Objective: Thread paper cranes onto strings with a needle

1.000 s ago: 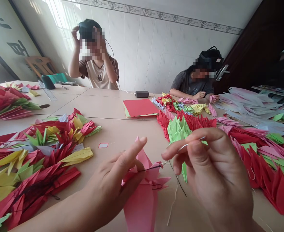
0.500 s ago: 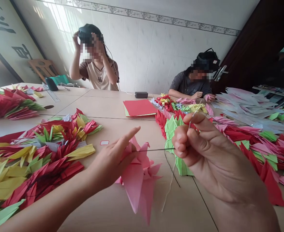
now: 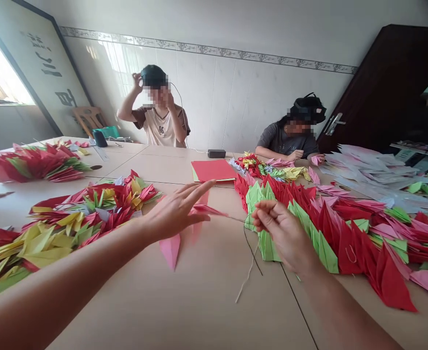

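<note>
My left hand (image 3: 179, 209) is stretched out, fingers long and thumb apart, over pink folded-paper pieces (image 3: 170, 250). Some of the pink paper is smeared by motion, and part hides behind the hand. From these pieces a thin thread (image 3: 237, 219) runs to my right hand (image 3: 281, 228), whose thumb and fingers are pinched on it. Whether a needle is also in that pinch cannot be made out. A dark loose strand (image 3: 252, 250) and a whitish string (image 3: 247, 281) hang onto the table below. Just behind the right hand stands a light green folded-paper row (image 3: 270, 249).
Mixed folded paper (image 3: 60, 228) is heaped at left, with a red and green bundle (image 3: 35, 163) beyond. Red rows (image 3: 363, 253) lie at right. Red sheets (image 3: 214, 170) and a black box (image 3: 216, 153) sit farther back. Two people (image 3: 162, 119) sit across the table.
The pink paper cluster, earlier full below my left hand, is now partly blurred and shifted left and up. My right hand has moved farther from the camera, still pinching. The view has tilted up.
</note>
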`<move>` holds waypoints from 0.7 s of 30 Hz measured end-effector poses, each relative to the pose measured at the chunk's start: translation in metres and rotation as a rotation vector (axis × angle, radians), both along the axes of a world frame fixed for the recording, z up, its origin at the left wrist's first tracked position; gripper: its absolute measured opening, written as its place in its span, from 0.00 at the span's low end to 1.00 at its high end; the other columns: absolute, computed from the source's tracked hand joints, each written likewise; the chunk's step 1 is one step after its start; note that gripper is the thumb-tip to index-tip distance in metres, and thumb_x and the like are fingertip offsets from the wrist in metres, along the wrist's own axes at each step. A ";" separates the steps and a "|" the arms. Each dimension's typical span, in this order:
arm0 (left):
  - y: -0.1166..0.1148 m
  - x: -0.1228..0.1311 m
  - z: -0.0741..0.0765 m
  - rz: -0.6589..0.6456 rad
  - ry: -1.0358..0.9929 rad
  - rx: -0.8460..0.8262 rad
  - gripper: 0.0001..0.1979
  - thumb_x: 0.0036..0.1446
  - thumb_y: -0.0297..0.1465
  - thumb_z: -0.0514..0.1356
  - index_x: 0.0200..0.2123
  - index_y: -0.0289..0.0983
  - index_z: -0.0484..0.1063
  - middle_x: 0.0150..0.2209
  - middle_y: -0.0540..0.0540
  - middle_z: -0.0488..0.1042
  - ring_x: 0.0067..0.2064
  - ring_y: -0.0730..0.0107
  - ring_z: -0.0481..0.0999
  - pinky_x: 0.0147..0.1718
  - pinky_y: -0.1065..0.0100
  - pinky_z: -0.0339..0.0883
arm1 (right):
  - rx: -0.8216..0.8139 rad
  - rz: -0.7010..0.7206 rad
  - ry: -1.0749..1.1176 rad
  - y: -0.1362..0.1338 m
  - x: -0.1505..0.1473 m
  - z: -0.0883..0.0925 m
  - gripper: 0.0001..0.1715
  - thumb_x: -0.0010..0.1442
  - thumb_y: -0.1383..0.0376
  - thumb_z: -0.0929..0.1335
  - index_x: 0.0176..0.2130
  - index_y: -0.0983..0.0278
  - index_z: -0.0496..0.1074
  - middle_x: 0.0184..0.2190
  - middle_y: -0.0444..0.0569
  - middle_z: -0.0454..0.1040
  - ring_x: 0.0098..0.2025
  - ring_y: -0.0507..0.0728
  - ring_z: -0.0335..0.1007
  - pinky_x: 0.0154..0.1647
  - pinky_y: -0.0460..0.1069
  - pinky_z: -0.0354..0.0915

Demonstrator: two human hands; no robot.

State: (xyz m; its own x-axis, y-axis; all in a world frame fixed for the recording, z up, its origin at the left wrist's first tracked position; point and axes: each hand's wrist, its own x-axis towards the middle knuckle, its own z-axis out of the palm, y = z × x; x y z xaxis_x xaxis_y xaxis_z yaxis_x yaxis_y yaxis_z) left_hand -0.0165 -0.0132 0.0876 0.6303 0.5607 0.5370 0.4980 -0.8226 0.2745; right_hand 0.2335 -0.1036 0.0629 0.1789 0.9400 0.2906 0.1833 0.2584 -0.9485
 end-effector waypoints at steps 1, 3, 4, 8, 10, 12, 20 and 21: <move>-0.001 -0.004 -0.007 0.027 -0.028 -0.025 0.34 0.58 0.44 0.61 0.65 0.44 0.56 0.58 0.39 0.71 0.58 0.51 0.70 0.52 0.54 0.67 | -0.030 -0.001 -0.046 0.000 0.004 -0.011 0.22 0.55 0.47 0.70 0.38 0.62 0.70 0.31 0.49 0.74 0.30 0.55 0.71 0.30 0.49 0.71; -0.002 -0.017 -0.020 0.133 -0.115 -0.076 0.35 0.61 0.47 0.56 0.66 0.43 0.50 0.62 0.37 0.66 0.61 0.50 0.66 0.55 0.50 0.64 | -0.094 -0.004 -0.146 0.000 0.014 -0.032 0.22 0.56 0.47 0.69 0.37 0.63 0.71 0.31 0.50 0.74 0.29 0.56 0.71 0.30 0.50 0.70; -0.002 -0.025 -0.026 0.195 -0.159 -0.103 0.34 0.63 0.47 0.52 0.67 0.42 0.47 0.62 0.35 0.65 0.62 0.50 0.65 0.56 0.48 0.63 | -0.128 -0.001 -0.196 -0.001 0.018 -0.041 0.21 0.56 0.48 0.69 0.36 0.63 0.71 0.31 0.50 0.74 0.29 0.57 0.71 0.30 0.50 0.70; 0.000 -0.053 -0.050 0.357 -0.202 -0.261 0.32 0.65 0.48 0.46 0.66 0.38 0.46 0.61 0.31 0.65 0.63 0.51 0.65 0.57 0.47 0.63 | -0.239 0.037 -0.384 -0.008 0.029 -0.065 0.13 0.58 0.55 0.65 0.34 0.61 0.71 0.23 0.44 0.70 0.25 0.57 0.68 0.24 0.48 0.62; 0.000 -0.059 -0.064 0.374 -0.153 -0.343 0.33 0.62 0.49 0.50 0.64 0.38 0.51 0.62 0.32 0.63 0.63 0.50 0.65 0.56 0.48 0.65 | -0.269 0.069 -0.464 -0.011 0.030 -0.071 0.10 0.59 0.57 0.64 0.33 0.61 0.70 0.19 0.41 0.65 0.22 0.56 0.63 0.23 0.48 0.57; 0.000 -0.061 -0.077 0.381 -0.099 -0.402 0.36 0.57 0.49 0.57 0.63 0.40 0.54 0.63 0.32 0.62 0.63 0.47 0.64 0.55 0.48 0.66 | -0.290 0.107 -0.527 -0.015 0.027 -0.073 0.09 0.59 0.60 0.62 0.33 0.60 0.69 0.19 0.41 0.64 0.22 0.56 0.61 0.24 0.48 0.55; 0.010 -0.050 -0.090 0.429 -0.019 -0.416 0.27 0.53 0.33 0.58 0.58 0.41 0.64 0.51 0.39 0.75 0.47 0.56 0.78 0.40 0.59 0.75 | -0.351 0.244 -0.655 -0.019 0.009 -0.074 0.09 0.57 0.65 0.60 0.32 0.61 0.69 0.34 0.49 0.74 0.36 0.60 0.70 0.37 0.51 0.62; 0.011 -0.050 -0.088 0.433 -0.018 -0.390 0.26 0.54 0.33 0.57 0.57 0.41 0.66 0.51 0.40 0.75 0.45 0.57 0.78 0.39 0.59 0.76 | -0.357 0.253 -0.660 -0.018 0.010 -0.075 0.09 0.57 0.65 0.60 0.32 0.61 0.69 0.34 0.49 0.74 0.36 0.60 0.70 0.37 0.51 0.62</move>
State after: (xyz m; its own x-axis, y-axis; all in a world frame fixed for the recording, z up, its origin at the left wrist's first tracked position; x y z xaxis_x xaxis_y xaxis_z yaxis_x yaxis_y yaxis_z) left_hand -0.0668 -0.0019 -0.0004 0.2922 0.9237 0.2476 0.7585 -0.3816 0.5283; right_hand 0.2431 -0.1221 -0.0119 -0.1572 0.9855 -0.0642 0.7133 0.0683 -0.6976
